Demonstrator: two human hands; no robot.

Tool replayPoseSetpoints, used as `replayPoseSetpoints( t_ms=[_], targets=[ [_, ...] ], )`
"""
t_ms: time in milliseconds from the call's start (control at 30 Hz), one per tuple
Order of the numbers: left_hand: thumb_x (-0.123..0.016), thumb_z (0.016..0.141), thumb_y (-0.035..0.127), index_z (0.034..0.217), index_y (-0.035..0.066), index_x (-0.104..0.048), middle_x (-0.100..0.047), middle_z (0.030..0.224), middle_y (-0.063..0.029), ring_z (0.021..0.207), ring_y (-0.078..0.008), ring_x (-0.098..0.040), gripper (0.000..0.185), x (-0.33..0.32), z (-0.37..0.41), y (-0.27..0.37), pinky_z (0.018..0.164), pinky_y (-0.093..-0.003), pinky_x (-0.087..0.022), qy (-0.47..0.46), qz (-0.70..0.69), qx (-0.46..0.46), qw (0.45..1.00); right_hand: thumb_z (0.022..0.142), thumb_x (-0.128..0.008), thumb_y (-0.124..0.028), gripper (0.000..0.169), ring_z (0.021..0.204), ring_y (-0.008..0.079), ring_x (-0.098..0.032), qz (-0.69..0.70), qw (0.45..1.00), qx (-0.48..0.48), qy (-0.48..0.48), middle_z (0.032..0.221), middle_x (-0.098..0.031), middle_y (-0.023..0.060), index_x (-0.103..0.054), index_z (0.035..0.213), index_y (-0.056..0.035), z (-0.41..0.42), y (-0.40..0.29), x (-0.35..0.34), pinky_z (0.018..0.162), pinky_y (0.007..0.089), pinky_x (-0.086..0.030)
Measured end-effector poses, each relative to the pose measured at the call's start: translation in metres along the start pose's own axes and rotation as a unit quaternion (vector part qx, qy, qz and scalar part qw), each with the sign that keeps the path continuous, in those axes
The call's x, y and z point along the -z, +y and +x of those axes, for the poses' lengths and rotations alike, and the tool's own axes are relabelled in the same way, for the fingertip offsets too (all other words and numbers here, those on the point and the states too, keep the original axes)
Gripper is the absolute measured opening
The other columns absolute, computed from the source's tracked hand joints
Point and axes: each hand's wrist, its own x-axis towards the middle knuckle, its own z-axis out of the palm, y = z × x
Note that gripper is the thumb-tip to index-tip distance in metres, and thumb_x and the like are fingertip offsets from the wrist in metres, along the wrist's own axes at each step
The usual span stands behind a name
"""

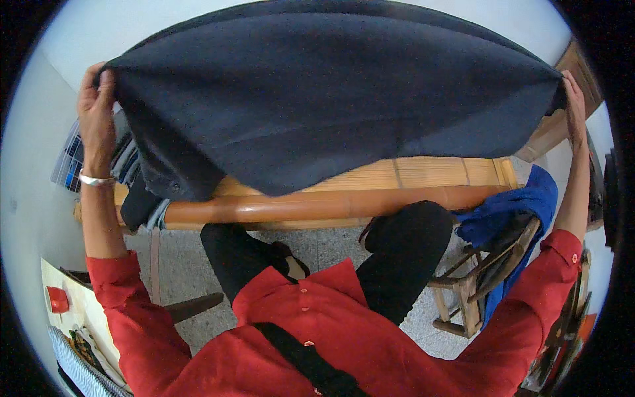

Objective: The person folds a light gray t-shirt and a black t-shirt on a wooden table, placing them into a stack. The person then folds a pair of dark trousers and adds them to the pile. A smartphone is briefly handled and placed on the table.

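Note:
A dark grey-blue cloth (322, 94), perhaps a garment, is stretched wide between my raised hands. At its left corner, my left hand (98, 94) pinches the fabric between thumb and fingers. My right hand (574, 94) grips the opposite corner at the far right. The cloth's lower edge sags over a bamboo bench or bed (412, 171) with a thick round front rail (297, 206). Its left part hangs down to the rail and carries a small round spot, possibly a button. Most of the bamboo slats are hidden behind it.
Folded clothes (126, 161) are piled at the bench's left end, near a wire basket (74, 154). A blue towel (531, 198) drapes over a wooden chair (466, 297) at right. On the left, a red cup (57, 299) rests on a pale tabletop (82, 307).

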Motion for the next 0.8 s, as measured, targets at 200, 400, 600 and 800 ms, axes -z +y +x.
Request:
replayPoseSetpoints(
  t_ms=[200,400,600,800],
  targets=[
    [-0.049,0.095,0.025,0.109,0.008,-0.054,-0.05,0.075,0.0051,0.057,-0.0014,-0.04,0.022,0.017,-0.001,-0.002,0.047,-0.0168,-0.029,0.043,0.06,-0.008,0.997,0.092,-0.052,-0.027,0.027,0.09,0.0058,-0.052,0.15,0.98,-0.057,-0.12,0.098,-0.057,-0.0045,-0.058,0.11,-0.0069,-0.032,-0.009,-0.003,0.08,0.0206,-0.04],
    [-0.05,0.095,0.02,0.116,0.007,-0.049,-0.054,0.089,0.0033,0.075,-0.0037,-0.045,0.025,0.048,-0.015,-0.036,0.064,-0.0187,-0.036,-0.051,0.04,0.028,0.998,0.09,-0.056,-0.025,0.033,0.091,0.008,-0.054,0.153,0.973,-0.076,-0.153,0.102,-0.059,-0.002,-0.054,0.118,-0.0082,-0.056,-0.011,0.0,0.083,0.0225,-0.041],
    [-0.052,0.093,0.014,0.118,0.007,-0.048,-0.058,0.102,-0.0031,0.093,-0.01,-0.052,0.026,0.001,-0.018,-0.034,0.083,-0.0229,-0.042,-0.098,0.008,0.083,0.992,0.081,-0.06,-0.017,0.027,0.09,0.0114,-0.054,-0.076,0.928,-0.063,-0.359,0.095,-0.062,0.0009,-0.063,0.103,-0.0023,-0.067,0.008,-0.042,0.082,0.0282,-0.043],
    [-0.056,0.09,0.016,0.112,0.002,-0.058,-0.062,0.102,-0.007,0.094,-0.0129,-0.056,0.026,-0.014,0.069,-0.071,0.084,-0.024,-0.043,0.057,0.229,-0.059,0.97,0.08,-0.059,-0.02,0.022,0.082,0.0286,-0.062,-0.261,0.959,0.029,-0.108,0.085,-0.065,0.0134,-0.066,0.098,-0.0095,-0.022,0.034,-0.141,0.075,0.0384,-0.046]
  ],
)
